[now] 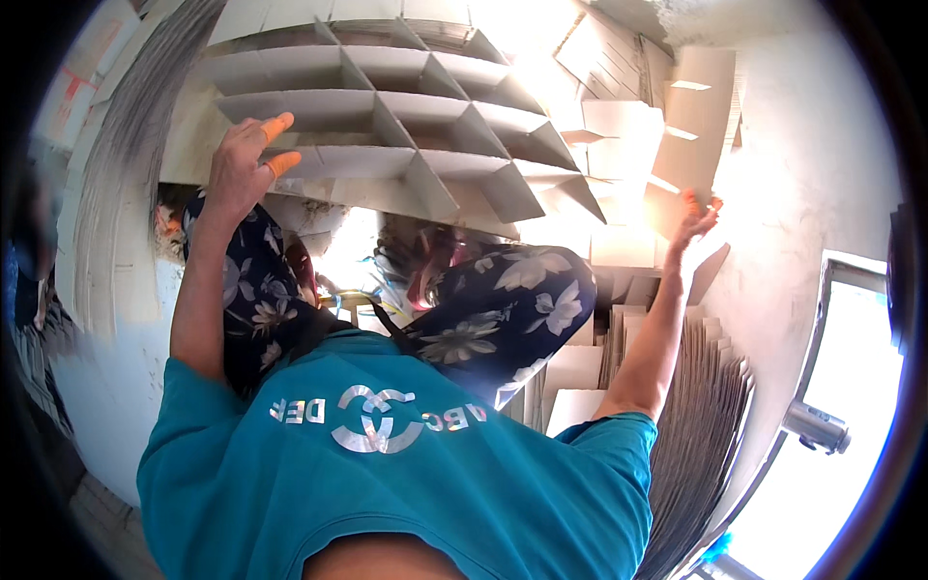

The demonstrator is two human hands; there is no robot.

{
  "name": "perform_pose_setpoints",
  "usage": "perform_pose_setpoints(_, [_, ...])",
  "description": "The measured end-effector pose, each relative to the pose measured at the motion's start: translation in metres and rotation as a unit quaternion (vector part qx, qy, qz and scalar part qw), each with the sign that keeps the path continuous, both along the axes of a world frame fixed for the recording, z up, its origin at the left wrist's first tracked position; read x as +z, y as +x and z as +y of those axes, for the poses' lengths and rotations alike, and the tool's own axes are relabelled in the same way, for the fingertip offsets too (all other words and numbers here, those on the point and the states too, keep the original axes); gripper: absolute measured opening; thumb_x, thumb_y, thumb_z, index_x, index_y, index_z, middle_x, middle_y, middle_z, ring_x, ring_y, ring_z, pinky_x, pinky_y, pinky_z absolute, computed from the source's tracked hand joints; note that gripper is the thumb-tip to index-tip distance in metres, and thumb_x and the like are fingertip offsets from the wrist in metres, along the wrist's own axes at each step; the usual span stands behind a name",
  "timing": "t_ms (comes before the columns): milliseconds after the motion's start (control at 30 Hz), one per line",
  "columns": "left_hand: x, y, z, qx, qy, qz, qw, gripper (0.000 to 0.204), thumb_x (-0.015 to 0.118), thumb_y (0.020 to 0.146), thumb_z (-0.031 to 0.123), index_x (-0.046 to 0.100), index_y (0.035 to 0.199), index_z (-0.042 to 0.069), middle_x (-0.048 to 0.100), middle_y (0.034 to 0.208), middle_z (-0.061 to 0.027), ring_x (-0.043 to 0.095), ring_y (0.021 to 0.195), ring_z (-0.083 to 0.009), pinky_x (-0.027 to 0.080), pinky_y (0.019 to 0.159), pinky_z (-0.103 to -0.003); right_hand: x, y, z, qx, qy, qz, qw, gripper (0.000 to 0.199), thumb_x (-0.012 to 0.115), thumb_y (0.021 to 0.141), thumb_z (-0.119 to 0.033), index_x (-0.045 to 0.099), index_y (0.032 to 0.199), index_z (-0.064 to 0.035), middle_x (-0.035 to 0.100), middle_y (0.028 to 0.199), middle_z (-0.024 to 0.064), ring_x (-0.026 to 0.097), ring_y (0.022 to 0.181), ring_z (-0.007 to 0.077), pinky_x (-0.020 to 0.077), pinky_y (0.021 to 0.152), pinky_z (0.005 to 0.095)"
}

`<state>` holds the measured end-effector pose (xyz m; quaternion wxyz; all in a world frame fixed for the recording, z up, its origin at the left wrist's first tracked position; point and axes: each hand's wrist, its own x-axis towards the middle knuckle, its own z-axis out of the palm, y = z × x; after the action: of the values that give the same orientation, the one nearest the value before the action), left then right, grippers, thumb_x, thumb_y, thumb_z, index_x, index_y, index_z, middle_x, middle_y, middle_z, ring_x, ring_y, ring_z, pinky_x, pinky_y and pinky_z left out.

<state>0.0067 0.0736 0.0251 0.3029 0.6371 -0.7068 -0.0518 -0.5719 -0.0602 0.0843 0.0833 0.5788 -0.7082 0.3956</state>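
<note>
A cardboard divider grid [401,101] of crossed, slotted strips lies in front of my knees, its cells facing up. My left hand [242,164] is at its near left corner, with orange covers on the thumb and a finger. Those fingers are spread and nothing shows between them. Off to the right, my right hand [694,230] is raised with orange-tipped fingers apart, by the lower end of a long slotted cardboard strip [694,126]. Whether it touches the strip is hard to make out. I see nothing held in it.
Tall stacks of cardboard sheets stand at the left [116,193] and beside my right arm [701,416]. More slotted cardboard pieces [619,135] lean at the back right, partly washed out by glare. A pale wall [802,145] and a bright framed opening [841,387] are on the right.
</note>
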Motion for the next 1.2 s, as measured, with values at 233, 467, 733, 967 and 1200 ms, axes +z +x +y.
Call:
perform_pose_setpoints(233, [-0.003,0.028,0.015,0.009,-0.07,-0.039,0.997,0.045,0.075,0.068,0.011,0.063,0.111,0.005,0.066,0.095,-0.0098,0.059,0.089,-0.0264,0.044,0.085,-0.037,0.086,0.218,0.027,0.386,0.074,-0.159,0.906,0.058,0.061,0.082,0.01,0.044,0.136,-0.0011,0.043,0.067,-0.0077,0.041,0.066,0.0017,0.0422,0.072,0.014])
perform_pose_setpoints(467, [-0.015,0.028,0.014,-0.024,-0.036,0.15,0.988,0.025,0.069,0.072,0.004,0.066,0.097,0.0,0.068,0.088,-0.0095,0.058,0.081,-0.0252,0.047,0.075,-0.036,0.049,0.337,0.043,0.544,0.117,-0.141,0.819,0.053,0.065,0.08,0.003,0.05,0.131,0.0013,0.066,0.082,0.0117,0.058,0.072,0.0098,0.049,0.072,0.0231])
perform_pose_setpoints(733, [-0.026,0.024,0.009,-0.038,-0.068,0.174,0.982,0.022,0.066,0.073,-0.003,0.067,0.095,0.001,0.06,0.075,-0.0103,0.054,0.071,-0.0243,0.044,0.063,-0.034,0.052,0.38,0.052,0.51,0.214,-0.002,0.833,0.054,0.065,0.078,0.003,0.051,0.131,-0.0024,0.066,0.082,0.0183,0.062,0.068,0.0162,0.05,0.07,0.0271])
perform_pose_setpoints(967, [-0.017,0.019,0.009,-0.013,-0.074,0.189,0.979,0.009,0.063,0.074,0.0,0.063,0.083,-0.001,0.06,0.071,-0.0131,0.056,0.073,-0.0297,0.045,0.067,-0.039,0.045,0.379,0.042,0.552,0.21,-0.01,0.807,0.053,0.066,0.078,0.002,0.052,0.129,-0.0027,0.061,0.074,0.0202,0.054,0.06,0.0144,0.0467,0.061,0.0255])
perform_pose_setpoints(1200, [-0.016,0.021,0.008,-0.041,-0.062,0.208,0.975,0.005,0.061,0.073,-0.001,0.061,0.078,-0.001,0.059,0.07,-0.0141,0.055,0.072,-0.0304,0.044,0.069,-0.038,0.023,0.39,0.042,0.57,0.237,-0.011,0.786,0.032,0.067,0.074,0.006,0.054,0.104,0.0041,0.064,0.089,0.0155,0.041,0.058,0.0085,0.0398,0.053,0.0244])
